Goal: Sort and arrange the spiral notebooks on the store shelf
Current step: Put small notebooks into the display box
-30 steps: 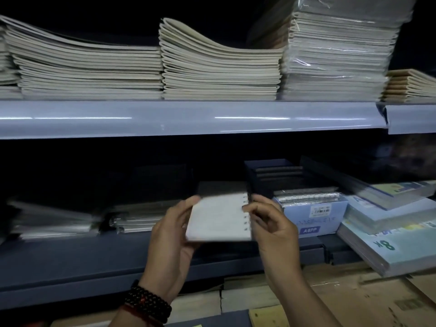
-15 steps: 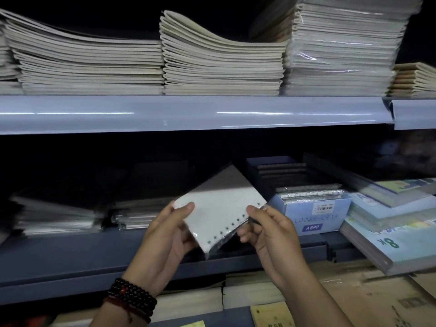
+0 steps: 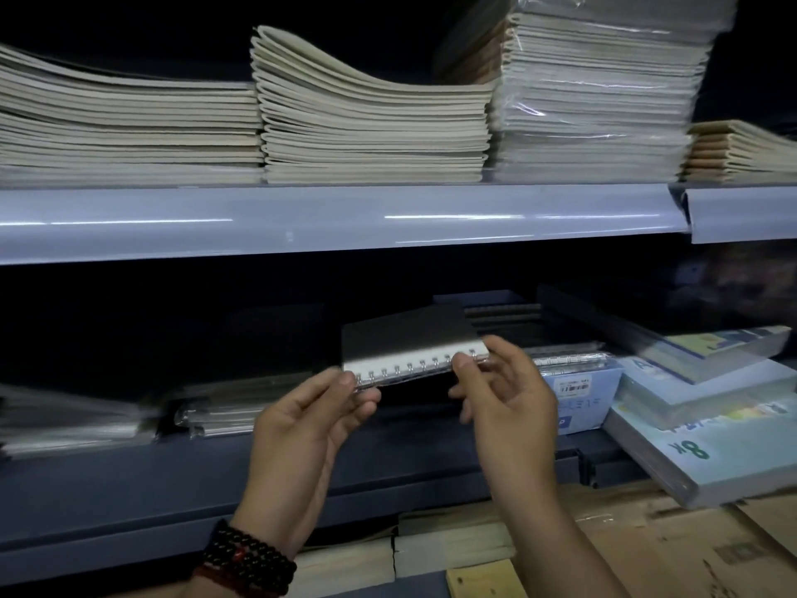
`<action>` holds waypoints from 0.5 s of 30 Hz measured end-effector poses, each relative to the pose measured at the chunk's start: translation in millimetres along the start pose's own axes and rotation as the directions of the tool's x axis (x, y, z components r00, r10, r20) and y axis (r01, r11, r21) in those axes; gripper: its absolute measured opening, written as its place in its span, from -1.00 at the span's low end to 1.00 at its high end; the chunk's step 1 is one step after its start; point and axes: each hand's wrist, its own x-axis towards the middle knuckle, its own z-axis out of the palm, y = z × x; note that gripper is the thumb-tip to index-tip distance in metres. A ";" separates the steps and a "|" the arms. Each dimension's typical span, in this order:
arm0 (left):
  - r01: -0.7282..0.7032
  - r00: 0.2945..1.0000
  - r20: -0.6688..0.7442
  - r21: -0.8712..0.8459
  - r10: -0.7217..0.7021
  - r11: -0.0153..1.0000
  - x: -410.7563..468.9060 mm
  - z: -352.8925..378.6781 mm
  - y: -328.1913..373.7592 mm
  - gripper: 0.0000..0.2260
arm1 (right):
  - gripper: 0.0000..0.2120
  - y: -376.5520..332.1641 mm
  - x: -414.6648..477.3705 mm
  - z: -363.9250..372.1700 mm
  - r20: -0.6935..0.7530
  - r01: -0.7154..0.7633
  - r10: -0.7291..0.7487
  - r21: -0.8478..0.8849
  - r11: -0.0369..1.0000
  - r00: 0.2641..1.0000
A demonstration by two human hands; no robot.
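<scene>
Both hands are up in front of the lower shelf (image 3: pixel 129 489), sharing one small spiral notebook (image 3: pixel 409 340). It is held off the shelf, roughly flat, dark cover up, with the wire rings along the near edge. The left hand (image 3: pixel 310 425) pinches the left end of the ring edge between thumb and fingers, and a dark bead bracelet (image 3: pixel 248 558) sits on that wrist. The right hand (image 3: pixel 504 407) pinches the right end with thumb and forefinger, its other fingers loosely curled below.

Behind the notebook the shelf is dark. To its left lies a low pile of plastic-wrapped ring notebooks (image 3: pixel 224 412), with a blurred pile (image 3: pixel 64 420) further left. Just right, partly hidden by the right hand, stands a light blue box (image 3: pixel 580 397) with wrapped ring notebooks on top, and a dark box (image 3: pixel 504 312) sits behind it. Far right, big pale blue pads (image 3: pixel 707 451) marked "8K" jut over the shelf's front edge.

The upper shelf (image 3: pixel 345 217) carries cream exercise books: a flat stack (image 3: pixel 129 127) on the left, a wavy stack (image 3: pixel 371 127) in the middle, a tall wrapped stack (image 3: pixel 595 92) and a short brown stack (image 3: pixel 742 153) at right. Cardboard (image 3: pixel 690 550) lies below, near right.
</scene>
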 end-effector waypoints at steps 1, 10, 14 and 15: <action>-0.040 0.999 -0.012 0.015 0.040 0.999 2.2 10.6 -3.0 -0.79 | -0.79 -1.7 8.9 -7.2 -0.035 0.057 -0.060 -0.080 0.995 0.998; -0.172 0.985 0.016 0.234 0.173 0.957 33.2 109.8 -59.6 -0.84 | -0.78 2.9 90.5 -87.6 -0.141 0.158 -0.234 -0.413 0.897 0.962; -0.241 0.970 0.145 0.488 0.194 0.839 34.7 119.3 -91.5 -0.78 | -0.86 23.1 108.2 -112.2 -0.139 0.038 -0.170 -0.657 0.753 0.976; -0.260 0.965 0.167 0.518 0.202 0.815 33.3 120.2 -95.0 -0.77 | -0.83 26.4 108.9 -115.3 -0.144 0.015 -0.151 -0.671 0.742 0.978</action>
